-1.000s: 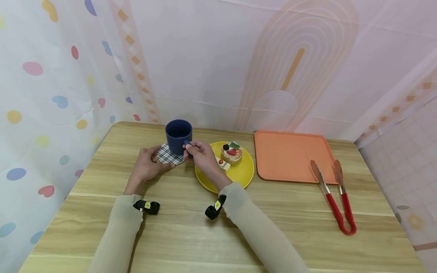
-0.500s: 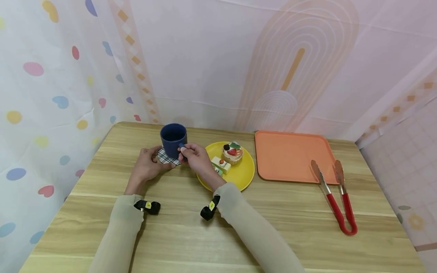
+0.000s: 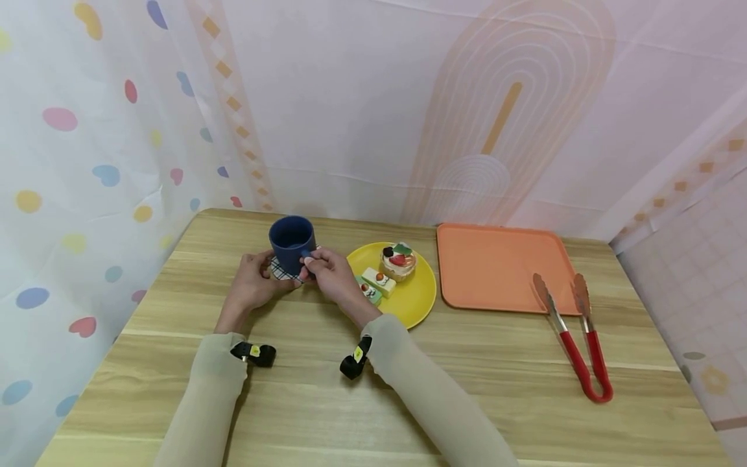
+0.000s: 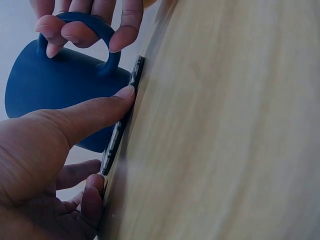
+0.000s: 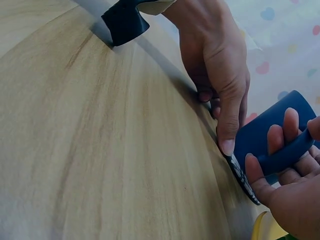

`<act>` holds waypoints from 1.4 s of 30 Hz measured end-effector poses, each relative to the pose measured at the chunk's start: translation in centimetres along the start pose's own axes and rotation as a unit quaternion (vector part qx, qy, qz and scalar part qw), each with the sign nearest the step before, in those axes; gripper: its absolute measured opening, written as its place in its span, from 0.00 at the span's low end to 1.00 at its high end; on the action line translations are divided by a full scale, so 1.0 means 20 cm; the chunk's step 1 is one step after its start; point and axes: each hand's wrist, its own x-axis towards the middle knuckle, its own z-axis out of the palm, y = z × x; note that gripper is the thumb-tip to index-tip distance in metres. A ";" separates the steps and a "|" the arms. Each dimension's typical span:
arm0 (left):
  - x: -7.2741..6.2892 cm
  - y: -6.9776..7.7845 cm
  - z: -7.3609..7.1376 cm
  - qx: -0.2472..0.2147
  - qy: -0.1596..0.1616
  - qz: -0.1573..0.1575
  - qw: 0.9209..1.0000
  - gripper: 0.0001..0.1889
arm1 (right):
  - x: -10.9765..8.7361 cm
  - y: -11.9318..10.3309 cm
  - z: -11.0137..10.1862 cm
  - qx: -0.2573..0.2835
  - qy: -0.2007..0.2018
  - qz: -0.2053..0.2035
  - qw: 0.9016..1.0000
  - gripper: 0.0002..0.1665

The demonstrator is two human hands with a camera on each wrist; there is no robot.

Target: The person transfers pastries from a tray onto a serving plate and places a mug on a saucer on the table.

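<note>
A dark blue mug (image 3: pixel 292 241) stands over a round black-and-white checked coaster (image 3: pixel 281 272) at the table's back left. My right hand (image 3: pixel 335 277) grips the mug's handle (image 4: pixel 90 20), its fingers curled through the loop in the left wrist view. My left hand (image 3: pixel 249 284) holds the coaster by its edge, thumb (image 4: pixel 107 107) on the near side and fingers round the far side. In the left wrist view the mug's base sits at the coaster's top face; whether it fully touches I cannot tell. Most of the coaster is hidden under the mug.
Right of the mug, a yellow plate (image 3: pixel 417 301) bears a fruit-topped tart (image 3: pixel 399 263) and small cake pieces (image 3: pixel 379 282). An orange tray (image 3: pixel 498 269) lies farther right, with red-handled tongs (image 3: pixel 583 350) resting over its front right corner. A patterned cloth hangs behind the table.
My right hand has brought the mug left and slightly nearer, over the coaster, uncovering more of the cakes on the plate. The left hand has stayed in place at the coaster.
</note>
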 end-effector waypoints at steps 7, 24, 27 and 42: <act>0.01 0.01 0.01 0.006 -0.004 0.005 1.000 0.52 | 0.00 -0.02 -0.01 -0.014 -0.003 0.016 1.000 0.12; -0.01 0.00 0.02 0.007 -0.003 0.010 1.000 0.51 | -0.06 -0.08 -0.07 -0.094 -0.032 0.032 0.995 0.15; -0.01 0.01 0.02 0.011 -0.006 0.009 1.000 0.52 | -0.08 -0.09 -0.11 -0.116 -0.031 0.024 0.993 0.15; -0.03 0.02 -0.01 0.024 -0.021 0.005 0.999 0.50 | -0.23 -0.17 -0.31 -0.220 -0.054 -0.032 0.973 0.22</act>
